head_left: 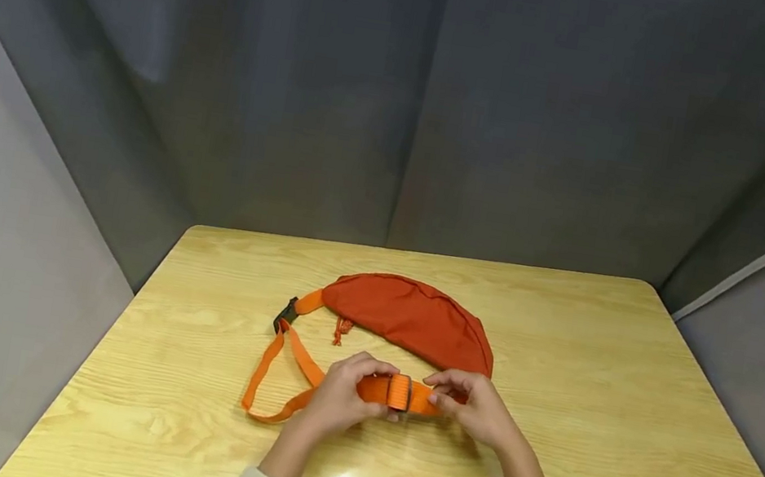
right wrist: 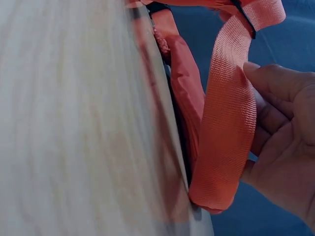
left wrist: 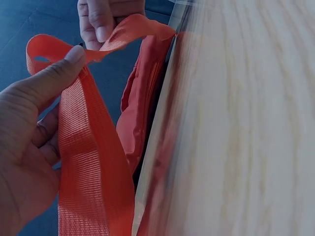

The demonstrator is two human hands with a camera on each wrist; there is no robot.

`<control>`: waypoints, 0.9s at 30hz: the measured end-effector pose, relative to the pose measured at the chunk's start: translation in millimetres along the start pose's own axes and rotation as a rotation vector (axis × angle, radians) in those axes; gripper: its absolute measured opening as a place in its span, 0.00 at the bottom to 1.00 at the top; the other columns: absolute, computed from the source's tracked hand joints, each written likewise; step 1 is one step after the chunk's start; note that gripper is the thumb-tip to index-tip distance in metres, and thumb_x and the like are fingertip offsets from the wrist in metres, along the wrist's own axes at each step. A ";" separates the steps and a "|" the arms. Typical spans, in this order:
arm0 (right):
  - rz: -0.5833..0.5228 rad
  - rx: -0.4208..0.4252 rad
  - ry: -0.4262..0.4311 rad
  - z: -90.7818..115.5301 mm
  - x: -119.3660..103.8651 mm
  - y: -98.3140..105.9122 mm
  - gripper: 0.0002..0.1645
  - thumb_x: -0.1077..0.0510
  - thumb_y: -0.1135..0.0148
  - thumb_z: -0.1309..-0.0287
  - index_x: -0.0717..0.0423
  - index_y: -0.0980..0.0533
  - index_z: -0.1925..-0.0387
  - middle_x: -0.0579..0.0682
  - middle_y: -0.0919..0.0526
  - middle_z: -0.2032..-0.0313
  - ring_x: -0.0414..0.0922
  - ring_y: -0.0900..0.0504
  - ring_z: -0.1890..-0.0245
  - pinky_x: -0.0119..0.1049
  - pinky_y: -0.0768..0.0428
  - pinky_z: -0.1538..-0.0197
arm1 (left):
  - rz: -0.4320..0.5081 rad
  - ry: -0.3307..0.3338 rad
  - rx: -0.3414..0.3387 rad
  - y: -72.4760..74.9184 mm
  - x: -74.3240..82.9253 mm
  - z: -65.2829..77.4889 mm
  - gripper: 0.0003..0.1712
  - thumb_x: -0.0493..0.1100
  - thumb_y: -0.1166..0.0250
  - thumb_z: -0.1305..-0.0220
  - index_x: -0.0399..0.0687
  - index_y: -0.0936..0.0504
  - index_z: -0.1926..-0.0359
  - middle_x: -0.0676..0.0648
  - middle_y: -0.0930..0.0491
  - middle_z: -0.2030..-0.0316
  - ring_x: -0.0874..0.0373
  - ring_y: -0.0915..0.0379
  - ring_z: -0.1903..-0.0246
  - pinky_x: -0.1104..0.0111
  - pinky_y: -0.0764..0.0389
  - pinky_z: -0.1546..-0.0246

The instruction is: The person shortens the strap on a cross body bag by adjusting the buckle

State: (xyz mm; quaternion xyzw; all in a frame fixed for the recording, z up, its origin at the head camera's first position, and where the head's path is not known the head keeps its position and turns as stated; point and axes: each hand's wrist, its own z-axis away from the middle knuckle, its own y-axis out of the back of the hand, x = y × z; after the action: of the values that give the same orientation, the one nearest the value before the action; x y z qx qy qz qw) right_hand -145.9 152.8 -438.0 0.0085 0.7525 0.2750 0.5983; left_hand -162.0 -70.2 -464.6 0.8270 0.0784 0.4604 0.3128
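Observation:
A red waist bag (head_left: 408, 316) lies on the table with its orange strap (head_left: 372, 389) brought round to the near side. My left hand (head_left: 340, 397) pinches the strap beside the dark slider (head_left: 408, 396), thumb in front and fingers behind. On the slider's other side, my right hand (head_left: 479, 408) holds the strap (right wrist: 229, 118) between thumb and fingers. In the left wrist view, a small loop of strap (left wrist: 47, 46) stands out past my left thumb. Both hands hold this stretch raised above the tabletop.
A black buckle (head_left: 285, 313) joins strap sections at the bag's left end, and a loose strap loop (head_left: 252, 384) lies below it. A red cord pull (head_left: 342, 330) hangs from the bag. Grey curtains (head_left: 416, 112) surround the wooden table (head_left: 620, 439).

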 end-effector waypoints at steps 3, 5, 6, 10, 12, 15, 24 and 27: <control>-0.003 0.008 0.013 -4.6 -0.7 -0.6 0.07 0.69 0.43 0.50 0.67 0.25 0.67 0.57 0.23 0.73 0.51 0.25 0.72 0.32 0.26 0.72 | -0.021 -0.019 -0.005 2.0 0.5 -5.3 0.26 0.43 0.27 0.65 0.56 0.23 0.58 0.58 0.27 0.65 0.65 0.31 0.63 0.71 0.29 0.62; -0.019 0.009 0.012 -6.3 -0.9 -1.7 0.06 0.69 0.44 0.50 0.66 0.25 0.68 0.57 0.23 0.73 0.50 0.26 0.73 0.32 0.26 0.73 | -0.029 -0.027 -0.014 1.6 0.9 -7.2 0.26 0.42 0.27 0.66 0.55 0.22 0.58 0.57 0.26 0.65 0.65 0.31 0.63 0.71 0.29 0.62; -0.027 0.008 0.013 -6.9 -0.7 -2.3 0.06 0.68 0.44 0.50 0.66 0.25 0.68 0.57 0.23 0.73 0.51 0.26 0.73 0.33 0.26 0.73 | -0.028 -0.031 -0.018 1.0 0.9 -7.6 0.26 0.42 0.27 0.65 0.55 0.22 0.59 0.57 0.26 0.65 0.64 0.31 0.64 0.72 0.29 0.63; -0.007 0.015 0.029 -7.2 7.5 -5.1 0.10 0.66 0.42 0.50 0.62 0.26 0.62 0.54 0.23 0.71 0.49 0.25 0.71 0.36 0.26 0.71 | -0.016 -0.037 -0.021 -2.3 1.4 -8.1 0.27 0.48 0.27 0.67 0.55 0.22 0.59 0.58 0.26 0.66 0.64 0.30 0.64 0.71 0.28 0.64; 0.028 0.014 0.061 -7.2 15.3 -6.2 0.17 0.62 0.40 0.52 0.59 0.27 0.57 0.50 0.23 0.68 0.46 0.25 0.68 0.36 0.26 0.68 | -0.010 -0.039 -0.015 -2.9 1.2 -8.3 0.27 0.50 0.27 0.67 0.55 0.22 0.58 0.59 0.26 0.66 0.64 0.30 0.64 0.71 0.28 0.63; 0.080 0.009 0.111 -8.2 17.9 -6.8 0.27 0.57 0.36 0.55 0.54 0.31 0.50 0.46 0.24 0.65 0.44 0.26 0.65 0.38 0.27 0.65 | -0.006 -0.037 -0.010 -1.5 0.2 -10.8 0.27 0.50 0.28 0.65 0.54 0.22 0.58 0.58 0.26 0.65 0.65 0.30 0.63 0.71 0.29 0.62; 0.175 0.010 0.213 -7.4 -18.8 -7.7 0.34 0.67 0.32 0.64 0.62 0.33 0.50 0.53 0.24 0.71 0.51 0.27 0.71 0.42 0.28 0.68 | 0.002 -0.025 -0.007 0.9 -2.2 -13.3 0.25 0.41 0.28 0.63 0.53 0.22 0.57 0.57 0.26 0.65 0.65 0.30 0.63 0.71 0.29 0.61; 0.176 0.022 0.237 -6.5 -19.0 -10.5 0.32 0.65 0.31 0.65 0.61 0.31 0.52 0.53 0.24 0.66 0.52 0.26 0.69 0.44 0.27 0.68 | 0.013 -0.019 0.001 -0.3 -2.9 -10.6 0.25 0.38 0.28 0.63 0.52 0.22 0.57 0.57 0.25 0.65 0.65 0.30 0.63 0.71 0.29 0.61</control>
State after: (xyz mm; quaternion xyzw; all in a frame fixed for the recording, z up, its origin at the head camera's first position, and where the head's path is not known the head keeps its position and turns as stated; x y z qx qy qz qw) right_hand -143.0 134.8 -424.6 0.0483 0.8172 0.3173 0.4788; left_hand -172.2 -66.4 -462.8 0.8320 0.0706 0.4547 0.3100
